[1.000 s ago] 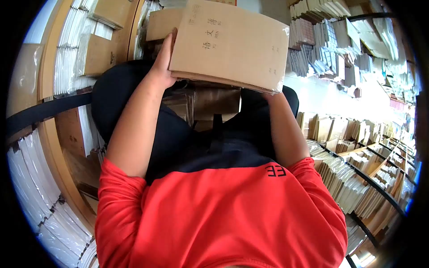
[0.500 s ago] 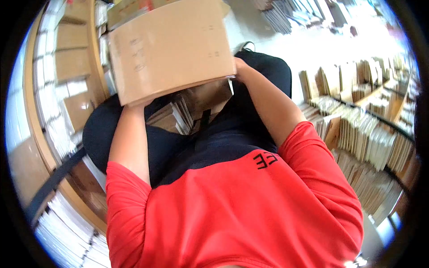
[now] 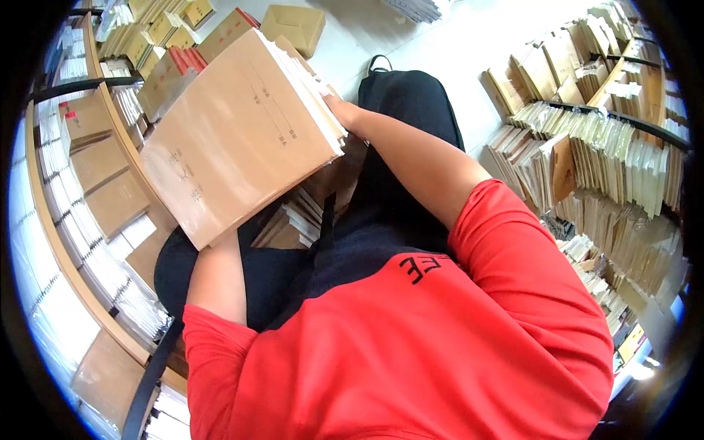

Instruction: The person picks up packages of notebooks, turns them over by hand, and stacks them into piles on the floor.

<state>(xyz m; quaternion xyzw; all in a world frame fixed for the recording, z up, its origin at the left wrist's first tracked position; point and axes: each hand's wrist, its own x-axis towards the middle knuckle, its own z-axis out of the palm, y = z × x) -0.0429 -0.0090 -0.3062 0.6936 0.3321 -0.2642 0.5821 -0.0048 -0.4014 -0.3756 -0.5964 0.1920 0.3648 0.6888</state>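
Note:
A thick stack of brown file folders with white papers showing along its right edge is held up before me, tilted. Faint dark print marks its glossy top cover. My left hand supports the near left corner from below; its fingers are hidden under the stack. On the right side, my right hand grips the paper edge, its fingertips tucked behind. Under the stack, between my legs, more upright folders show in part.
Shelving packed with papers and brown folders curves along my left. Rows of upright files stand at my right. Beyond the stack, a brown package lies on the pale floor near red-edged bundles.
The stack has turned and tilted, so its papered right edge now shows. My hands moved with it, the left one nearer to me. The view has shifted too.

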